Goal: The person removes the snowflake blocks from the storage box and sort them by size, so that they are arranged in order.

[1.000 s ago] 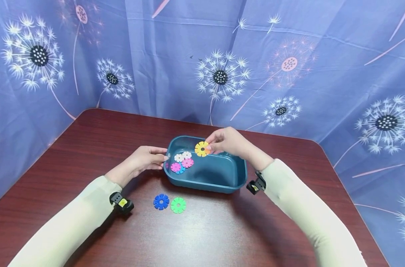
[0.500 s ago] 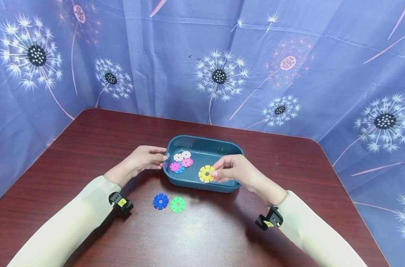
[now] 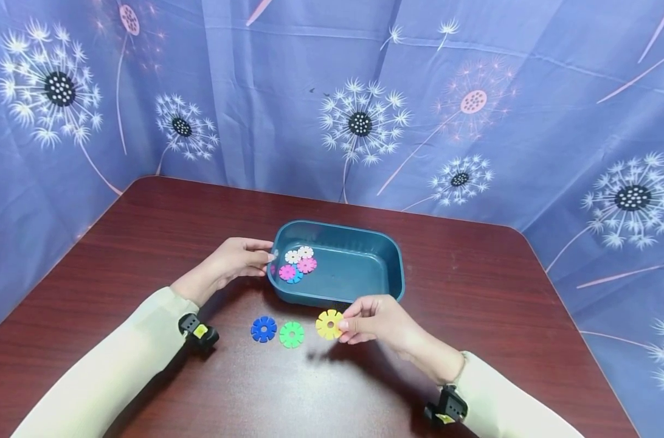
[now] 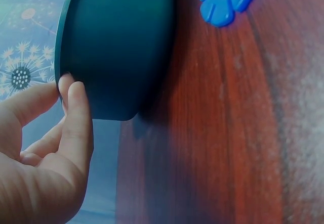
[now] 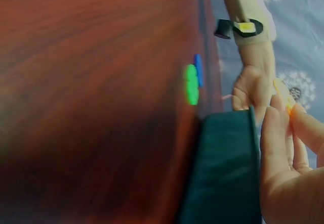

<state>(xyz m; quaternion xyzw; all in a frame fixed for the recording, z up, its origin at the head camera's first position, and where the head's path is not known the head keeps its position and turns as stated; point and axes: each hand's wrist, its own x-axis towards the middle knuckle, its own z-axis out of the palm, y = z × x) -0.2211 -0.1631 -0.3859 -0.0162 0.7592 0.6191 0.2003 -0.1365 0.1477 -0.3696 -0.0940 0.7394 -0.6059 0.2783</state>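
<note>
In the head view, we see the right hand (image 3: 380, 320) pinching the yellow disc (image 3: 322, 327) by its edge over the desk (image 3: 474, 274), beside the green disc (image 3: 285, 337) — held so, we judge, because it is thin. It is round, with a notched rim and central hole. The left hand (image 3: 238, 261) grips the bin (image 3: 354, 277), probably to steady it. The left wrist view shows us that grip at the bin's lip; in the right wrist view, the yellow disc is partly hidden.

The near tabletop (image 3: 310, 395) leaves the right fingers (image 3: 355, 326) passage, the bin wall (image 3: 304, 298) standing beyond them.
</note>
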